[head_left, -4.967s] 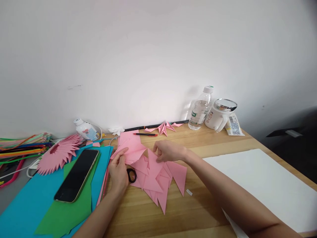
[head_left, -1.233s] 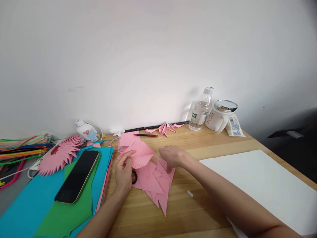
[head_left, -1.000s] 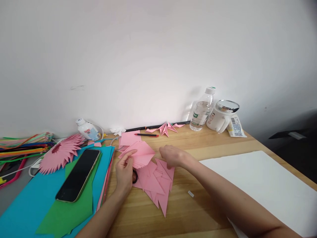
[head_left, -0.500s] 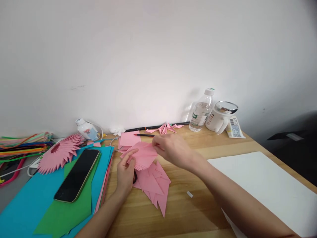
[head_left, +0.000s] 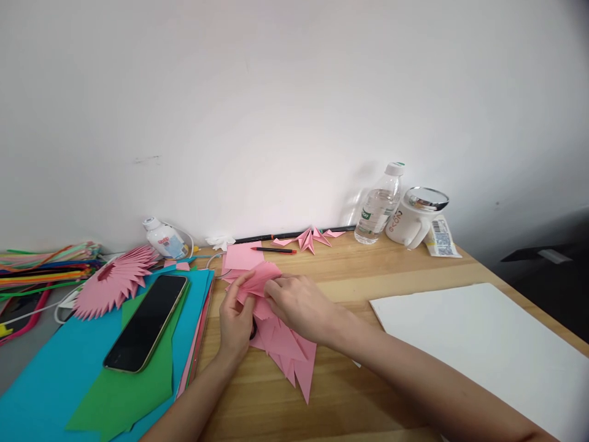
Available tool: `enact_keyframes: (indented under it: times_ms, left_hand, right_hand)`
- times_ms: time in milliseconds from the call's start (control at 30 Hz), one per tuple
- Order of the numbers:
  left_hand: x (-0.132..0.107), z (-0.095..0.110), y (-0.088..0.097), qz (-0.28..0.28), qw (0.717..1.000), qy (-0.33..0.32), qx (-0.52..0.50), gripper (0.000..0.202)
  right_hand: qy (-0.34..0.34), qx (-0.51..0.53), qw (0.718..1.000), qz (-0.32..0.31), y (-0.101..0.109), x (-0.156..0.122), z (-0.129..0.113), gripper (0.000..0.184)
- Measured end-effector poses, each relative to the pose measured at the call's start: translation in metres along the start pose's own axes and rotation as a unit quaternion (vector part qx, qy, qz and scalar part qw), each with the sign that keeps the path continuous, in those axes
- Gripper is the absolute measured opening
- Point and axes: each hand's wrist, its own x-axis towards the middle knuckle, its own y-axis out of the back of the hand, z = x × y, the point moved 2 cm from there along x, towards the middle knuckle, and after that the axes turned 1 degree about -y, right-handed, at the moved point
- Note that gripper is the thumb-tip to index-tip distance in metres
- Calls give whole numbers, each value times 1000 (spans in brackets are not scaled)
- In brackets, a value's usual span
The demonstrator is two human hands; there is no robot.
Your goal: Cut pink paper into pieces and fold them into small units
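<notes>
Between my hands is a pleated piece of pink paper (head_left: 260,274), raised over the desk. My left hand (head_left: 237,319) pinches its left side, thumb in front and fingers behind. My right hand (head_left: 299,304) has its fingertips closed on the paper's right side and hides part of it. Below lie loose pink paper pieces (head_left: 294,362), pointed and overlapping. A dark ring (head_left: 253,328), perhaps a scissors handle, peeks out beside my left hand. Behind the paper are pink square sheets (head_left: 243,255) and a black pencil with red ends (head_left: 273,250).
On the left, a phone (head_left: 146,322) rests on green paper (head_left: 124,393) and blue sheets (head_left: 41,380), near a pink pleated ring (head_left: 115,279) and a white bottle (head_left: 164,239). At right stand a water bottle (head_left: 378,209), a mug (head_left: 409,224) and a white board (head_left: 488,344).
My right hand has moved left and slightly down, from the paper's right corner onto its front. The pencil now shows fully. My left hand keeps its hold.
</notes>
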Motion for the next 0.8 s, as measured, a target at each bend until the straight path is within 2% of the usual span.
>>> enact_keyframes:
  times_ms: [167,267,400,467,533,600,633,733,800]
  left_hand:
    - [0,2,0,-19,1000,-20,-4,35]
    - [1,4,0,-28,999,-27,-9,30]
    - [-1,2,-2,-61,996,45,-44,29]
    - [-1,0,-2,-66,994,74,-56,32]
    - [-1,-2,-3,-59,995,71,-44,32]
    - [0,-3,-3,-43,998,47,-14,29]
    - [1,-3,-3,-32,999,35,-1,27]
    - [4,-5,1,17,999,22,24,23]
    - [7,-8,4,52,998,28,32,23]
  right_hand:
    - [-12,123,992,16,2,4,4,15]
    - [-42,242,969,28,0,8,14,18]
    - [-50,368,928,27,-7,10,25,24]
    - [-43,409,911,30,-13,11,28,35]
    - [-40,441,896,28,-18,11,30,48]
    - [-46,440,897,22,-20,11,31,49]
    - [-54,420,906,20,-19,11,32,44]
    - [-108,273,956,-24,-10,10,36,29]
    - [-159,165,969,-89,-3,7,41,23]
